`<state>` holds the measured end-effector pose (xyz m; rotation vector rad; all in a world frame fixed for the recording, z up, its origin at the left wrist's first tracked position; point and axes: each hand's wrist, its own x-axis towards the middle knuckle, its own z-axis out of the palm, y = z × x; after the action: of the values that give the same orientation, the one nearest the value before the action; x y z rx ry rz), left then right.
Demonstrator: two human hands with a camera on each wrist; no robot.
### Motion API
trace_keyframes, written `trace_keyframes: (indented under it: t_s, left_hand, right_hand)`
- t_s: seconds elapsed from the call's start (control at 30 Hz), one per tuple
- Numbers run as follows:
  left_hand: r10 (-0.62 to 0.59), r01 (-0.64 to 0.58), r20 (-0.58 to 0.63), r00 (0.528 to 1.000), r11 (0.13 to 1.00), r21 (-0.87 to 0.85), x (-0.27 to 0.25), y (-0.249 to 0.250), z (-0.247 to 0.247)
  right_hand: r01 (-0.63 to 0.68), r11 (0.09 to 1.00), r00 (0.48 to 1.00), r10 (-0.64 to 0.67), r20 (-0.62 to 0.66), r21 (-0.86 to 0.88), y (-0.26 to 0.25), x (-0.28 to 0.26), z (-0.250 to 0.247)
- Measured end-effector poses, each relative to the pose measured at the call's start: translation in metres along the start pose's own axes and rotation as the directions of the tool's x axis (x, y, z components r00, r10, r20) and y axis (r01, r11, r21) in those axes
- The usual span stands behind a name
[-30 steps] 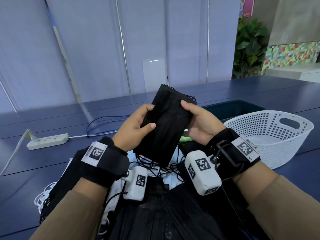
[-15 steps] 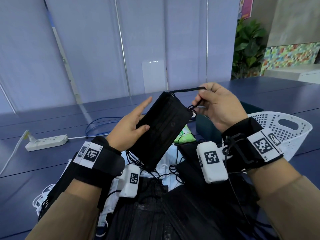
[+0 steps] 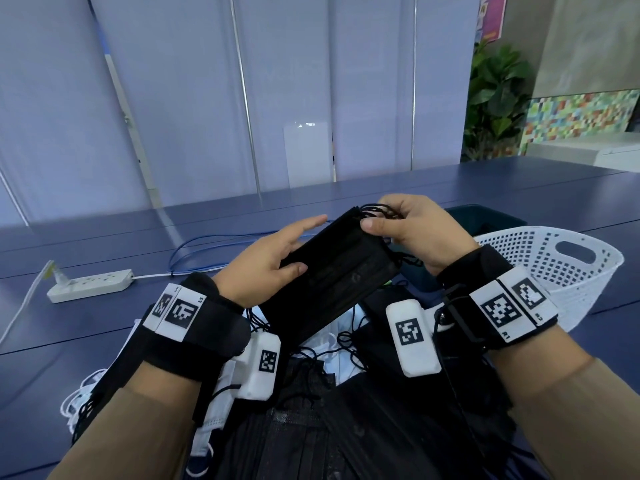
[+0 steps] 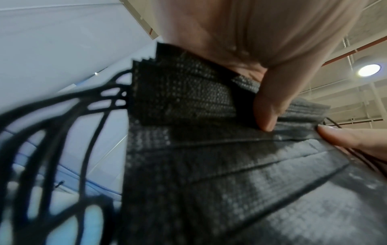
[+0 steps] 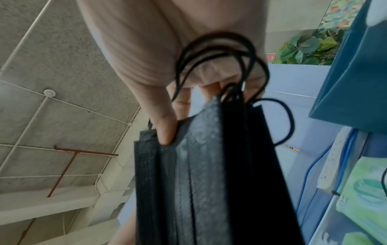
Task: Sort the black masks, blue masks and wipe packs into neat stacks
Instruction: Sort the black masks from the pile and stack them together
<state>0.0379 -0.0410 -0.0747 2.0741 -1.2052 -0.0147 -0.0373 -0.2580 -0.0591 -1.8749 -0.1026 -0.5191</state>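
Note:
A stack of black masks (image 3: 332, 275) is held up over the table, tilted, by both hands. My left hand (image 3: 311, 244) grips its left side, thumb on top and straight fingers underneath; the left wrist view shows the thumb (image 4: 270, 106) pressing the pleats (image 4: 209, 165). My right hand (image 3: 375, 216) pinches the far end, thumb on the top mask, with the black ear loops (image 5: 220, 54) bunched against its fingers. More black masks (image 3: 311, 445) lie in a loose pile below, with pale masks (image 3: 214, 410) at its left. A green wipe pack (image 5: 366, 190) lies beside them.
A white perforated basket (image 3: 554, 271) stands at the right, with a dark teal box (image 3: 485, 220) behind it. A white power strip (image 3: 90, 285) and a blue cable (image 3: 207, 247) lie at the left. Bare blue tabletop (image 3: 450, 181) stretches beyond.
My right hand, which had pulled an ear loop out to the upper right, has come back onto the stack's far end. The stack has dropped a little and lies flatter.

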Motion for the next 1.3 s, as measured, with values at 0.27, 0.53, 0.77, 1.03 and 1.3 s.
trace_keyframes:
  t_s: [0.27, 0.53, 0.77, 1.03, 1.3]
  left_hand:
    - [-0.015, 0.015, 0.0, 1.0, 0.991, 0.134, -0.001, -0.014, -0.009]
    - [-0.065, 0.062, -0.046, 0.997, 0.996, -0.064, -0.002, -0.018, -0.013]
    - [-0.111, 0.104, -0.045, 0.993, 0.985, -0.137, -0.002, -0.029, -0.011]
    - [-0.183, 0.138, -0.073, 0.98, 0.901, -0.41, -0.005, -0.029, -0.013]
    - [-0.084, -0.115, -0.347, 0.934, 0.849, -0.516, -0.008, -0.01, -0.031]
  right_hand:
    - [-0.082, 0.911, 0.996, 0.09, -0.001, 0.405, -0.01, 0.001, -0.012]
    - [-0.151, 0.857, 0.988, 0.149, 0.045, 0.492, -0.001, 0.005, -0.015]
    - [-0.189, 0.848, 0.979, 0.203, 0.026, 0.495, -0.001, 0.014, -0.008]
    - [0.007, 1.0, 0.954, -0.006, 0.301, -0.002, -0.099, 0.077, 0.031]
    - [0.177, 0.946, 0.871, -0.022, 0.491, -0.272, -0.151, 0.105, 0.064]
